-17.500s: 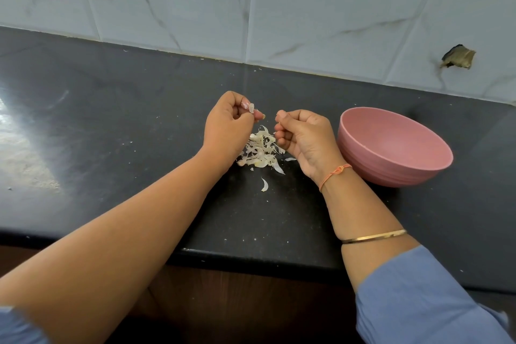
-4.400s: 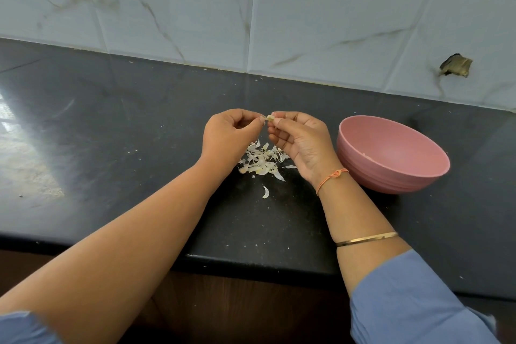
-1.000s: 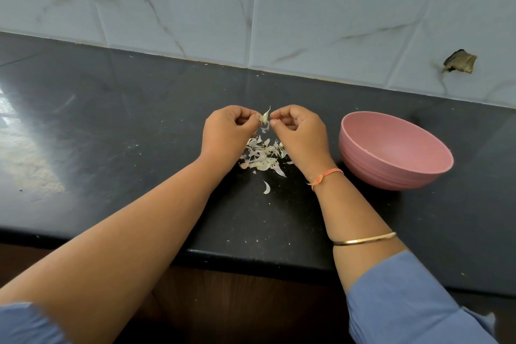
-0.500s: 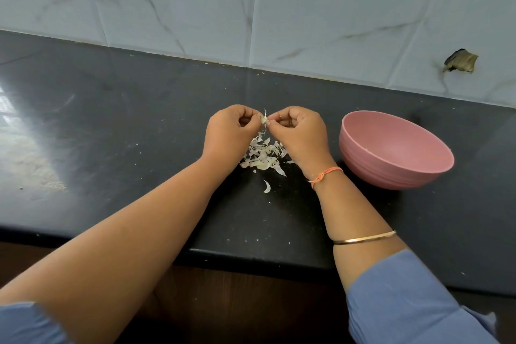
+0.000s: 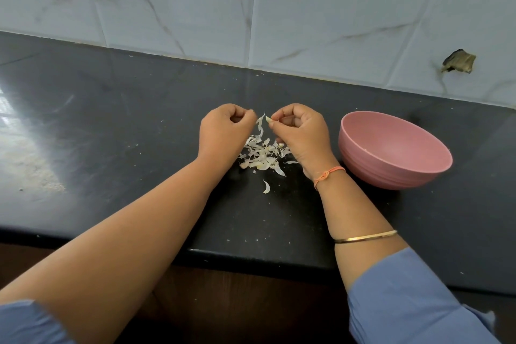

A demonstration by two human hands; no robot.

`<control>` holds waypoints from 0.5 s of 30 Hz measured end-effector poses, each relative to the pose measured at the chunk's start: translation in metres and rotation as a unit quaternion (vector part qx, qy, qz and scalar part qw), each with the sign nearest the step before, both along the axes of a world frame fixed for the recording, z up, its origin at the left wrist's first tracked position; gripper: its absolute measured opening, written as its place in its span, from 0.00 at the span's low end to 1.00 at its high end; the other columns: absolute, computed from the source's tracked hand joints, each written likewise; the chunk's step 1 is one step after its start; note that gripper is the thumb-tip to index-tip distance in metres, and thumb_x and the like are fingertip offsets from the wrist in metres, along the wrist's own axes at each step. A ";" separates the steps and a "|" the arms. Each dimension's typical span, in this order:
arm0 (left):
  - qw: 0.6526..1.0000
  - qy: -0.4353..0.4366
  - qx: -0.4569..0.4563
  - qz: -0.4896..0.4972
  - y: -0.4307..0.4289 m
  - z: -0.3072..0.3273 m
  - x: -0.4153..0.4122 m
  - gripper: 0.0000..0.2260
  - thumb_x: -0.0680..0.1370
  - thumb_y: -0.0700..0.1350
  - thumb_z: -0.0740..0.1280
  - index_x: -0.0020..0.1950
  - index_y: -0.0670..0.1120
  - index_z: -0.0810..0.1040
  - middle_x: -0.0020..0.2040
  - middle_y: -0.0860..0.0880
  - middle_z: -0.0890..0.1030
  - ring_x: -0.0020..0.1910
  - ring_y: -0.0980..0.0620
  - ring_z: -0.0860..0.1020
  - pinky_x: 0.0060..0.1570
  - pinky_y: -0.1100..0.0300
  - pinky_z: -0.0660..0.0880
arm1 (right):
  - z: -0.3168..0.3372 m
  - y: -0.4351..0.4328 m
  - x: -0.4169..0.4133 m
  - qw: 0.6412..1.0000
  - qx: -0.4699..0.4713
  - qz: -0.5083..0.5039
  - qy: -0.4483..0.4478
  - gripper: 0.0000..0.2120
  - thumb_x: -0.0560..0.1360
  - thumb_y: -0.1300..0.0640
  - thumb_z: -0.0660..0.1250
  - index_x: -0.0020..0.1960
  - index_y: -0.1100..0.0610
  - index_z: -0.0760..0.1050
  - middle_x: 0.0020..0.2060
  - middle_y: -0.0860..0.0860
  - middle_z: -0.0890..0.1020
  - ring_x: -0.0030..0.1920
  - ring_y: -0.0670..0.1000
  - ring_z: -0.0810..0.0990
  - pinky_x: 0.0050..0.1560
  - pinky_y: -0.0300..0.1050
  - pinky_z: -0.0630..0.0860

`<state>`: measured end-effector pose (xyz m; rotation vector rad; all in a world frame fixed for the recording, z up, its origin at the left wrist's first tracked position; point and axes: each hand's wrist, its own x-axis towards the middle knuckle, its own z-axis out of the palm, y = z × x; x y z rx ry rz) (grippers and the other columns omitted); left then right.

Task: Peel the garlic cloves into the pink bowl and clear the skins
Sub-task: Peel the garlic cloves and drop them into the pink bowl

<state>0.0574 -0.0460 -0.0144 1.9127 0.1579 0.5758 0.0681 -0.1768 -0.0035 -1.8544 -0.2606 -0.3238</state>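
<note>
A home kitchen: black stone counter [image 5: 111, 126], marbled wall tiles [image 5: 321, 8], garlic skins [image 5: 261, 156].

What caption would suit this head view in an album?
Right hand pinches a small pale garlic clove, papery skin strip dangling over white peelings beside a round pink bowl.

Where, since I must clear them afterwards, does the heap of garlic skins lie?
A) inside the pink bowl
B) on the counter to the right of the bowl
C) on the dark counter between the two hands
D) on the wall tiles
C: the heap of skins lies on the counter between the left hand and the right hand, which pinches a garlic clove; the pink bowl stands apart to the right.
</note>
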 end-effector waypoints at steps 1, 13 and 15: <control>1.000 -0.001 -0.001 0.002 0.001 0.000 0.000 0.13 0.76 0.50 0.65 0.40 0.42 0.81 0.37 0.45 0.83 0.30 0.57 0.72 0.29 0.68 0.69 | 0.000 0.000 0.000 1.000 -0.002 0.001 -0.003 0.10 0.71 0.65 0.71 0.38 0.51 0.75 0.35 0.51 0.80 0.35 0.47 0.78 0.38 0.43 0.78; 0.998 -0.017 0.003 -0.053 0.001 0.000 0.000 0.08 0.76 0.40 0.67 0.44 0.54 0.77 0.40 0.57 0.79 0.37 0.61 0.76 0.35 0.74 0.71 | -0.003 -0.001 0.004 1.000 -0.003 0.014 -0.023 0.14 0.69 0.69 0.71 0.46 0.53 0.73 0.38 0.48 0.79 0.37 0.46 0.78 0.40 0.41 0.78; 0.998 -0.013 0.006 -0.065 -0.001 0.001 -0.003 0.10 0.77 0.40 0.63 0.46 0.55 0.79 0.41 0.55 0.80 0.35 0.57 0.76 0.30 0.73 0.70 | -0.004 -0.001 0.005 1.000 -0.009 0.010 -0.026 0.14 0.69 0.68 0.71 0.46 0.52 0.73 0.38 0.47 0.79 0.37 0.45 0.78 0.41 0.41 0.78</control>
